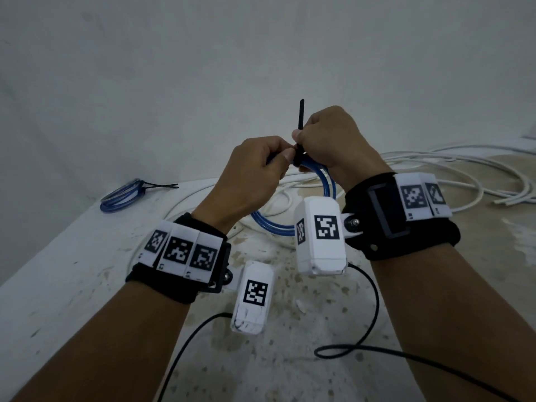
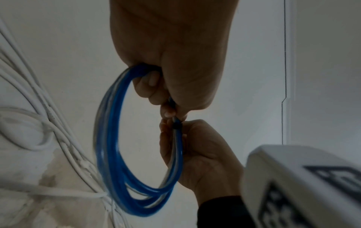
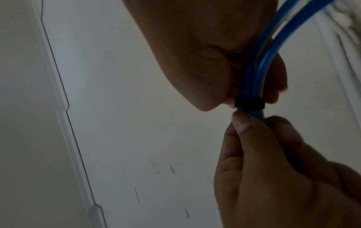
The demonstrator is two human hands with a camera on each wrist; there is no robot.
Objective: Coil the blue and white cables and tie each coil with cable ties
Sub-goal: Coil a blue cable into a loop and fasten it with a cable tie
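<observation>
A blue cable coil hangs in the air between both hands, above a speckled surface. A black cable tie is wrapped round its top, tail pointing straight up. My right hand pinches the tie's tail just above the band. My left hand grips the coil's strands right beside the band. In the left wrist view the coil hangs as a full ring and the tie band sits between the two hands. In the right wrist view the band cinches the blue strands. Loose white cables lie at the right.
A second blue coil, bound with a black tie, lies on the white ledge at the left. White cable also loops under the hands. Black wrist-camera leads trail over the speckled surface. A pale wall stands close behind.
</observation>
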